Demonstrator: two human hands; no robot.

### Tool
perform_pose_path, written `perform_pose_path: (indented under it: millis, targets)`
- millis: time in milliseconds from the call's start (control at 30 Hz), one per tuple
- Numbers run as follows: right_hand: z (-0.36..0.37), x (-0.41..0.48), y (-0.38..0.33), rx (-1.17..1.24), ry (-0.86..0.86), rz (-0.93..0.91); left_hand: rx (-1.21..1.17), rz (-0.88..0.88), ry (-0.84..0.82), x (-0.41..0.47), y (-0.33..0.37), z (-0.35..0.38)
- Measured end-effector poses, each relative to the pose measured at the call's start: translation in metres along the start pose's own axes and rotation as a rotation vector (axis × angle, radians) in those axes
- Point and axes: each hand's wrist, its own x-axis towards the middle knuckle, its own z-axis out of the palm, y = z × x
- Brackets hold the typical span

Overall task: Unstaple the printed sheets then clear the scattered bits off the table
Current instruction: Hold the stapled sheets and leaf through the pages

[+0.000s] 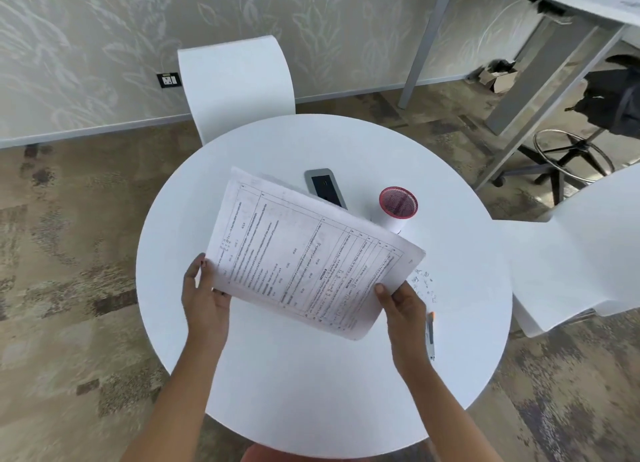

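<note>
Printed sheets [304, 253] are held up off the round tabletop [311, 385], the left hand [204, 295] pinching the near left corner and the right hand [398, 305] clamped on the near right edge. Removed staples [424, 285] lie scattered just right of the paper, with a slim tool [430, 337] near them and a red-rimmed mesh cup [398, 205] beyond. Best to lay the sheets down flat, well away from the bits, then sweep those together with one palm
</note>
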Motion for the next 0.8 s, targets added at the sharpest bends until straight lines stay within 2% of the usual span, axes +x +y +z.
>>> perform_pose_path:
  millis: [67, 167, 300, 467, 600, 700, 800]
  targets:
    - [-0.008, 0.004, -0.004, -0.069, -0.033, 0.022, 0.105, -0.017, -0.103, 0.003, 0.009, -0.008]
    - [-0.017, 0.012, 0.000, -0.102, -0.043, 0.169, 0.333, -0.125, -0.194, 0.008, 0.019, -0.017]
    - [-0.021, 0.022, 0.012, -0.209, 0.023, 0.310, 0.664, -0.242, -0.179, 0.020, 0.010, -0.032]
    - [-0.017, 0.026, 0.028, -0.432, 0.104, 0.362, 0.903, -0.300, -0.155, 0.033, -0.010, -0.050]
    - [-0.010, 0.025, 0.029, -0.499, 0.105, 0.262, 0.992, -0.337, -0.199, 0.035, -0.023, -0.047]
    - [-0.003, 0.022, 0.024, -0.491, 0.134, 0.109, 1.045, -0.217, -0.216, 0.030, -0.027, -0.038]
    - [0.000, 0.021, 0.019, -0.335, 0.171, 0.021, 0.989, -0.053, -0.173, 0.021, -0.022, -0.026]
